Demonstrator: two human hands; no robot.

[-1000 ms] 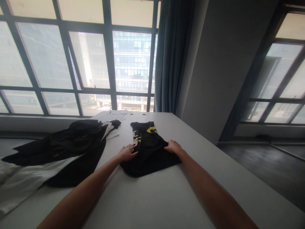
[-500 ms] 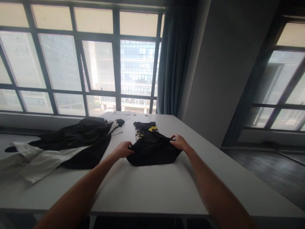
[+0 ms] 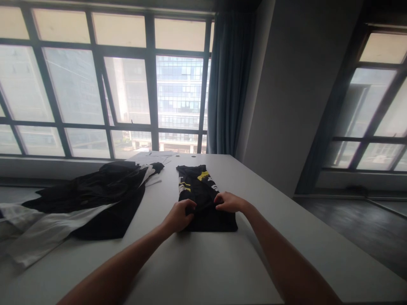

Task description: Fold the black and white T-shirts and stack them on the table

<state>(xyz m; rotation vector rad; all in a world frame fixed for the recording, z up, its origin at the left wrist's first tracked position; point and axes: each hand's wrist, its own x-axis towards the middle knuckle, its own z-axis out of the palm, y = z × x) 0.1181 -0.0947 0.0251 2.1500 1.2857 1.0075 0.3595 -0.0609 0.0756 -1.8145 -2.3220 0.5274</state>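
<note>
A black shirt (image 3: 203,186) with yellow and white printed patches lies folded lengthwise on the white table, its narrower end toward the window. The near end forms a flat, dark panel with a straight edge facing me. My left hand (image 3: 180,215) is closed in a pinch on the fabric near the left side. On the right, my right hand (image 3: 230,202) pinches the cloth between thumb and fingers, slightly farther from me. My fingers hide part of the fold between them.
To the left, a loose pile of black clothes (image 3: 92,186) spreads over the white table (image 3: 203,267), with a pale garment (image 3: 54,226) at its near side. Windows (image 3: 127,89) and a blue-grey curtain (image 3: 227,84) stand behind. The table's right edge slants toward me.
Both hands have moved the shirt's near end down onto the table and drawn closer together. More of the yellow and white print shows, and the near edge now lies straight.
</note>
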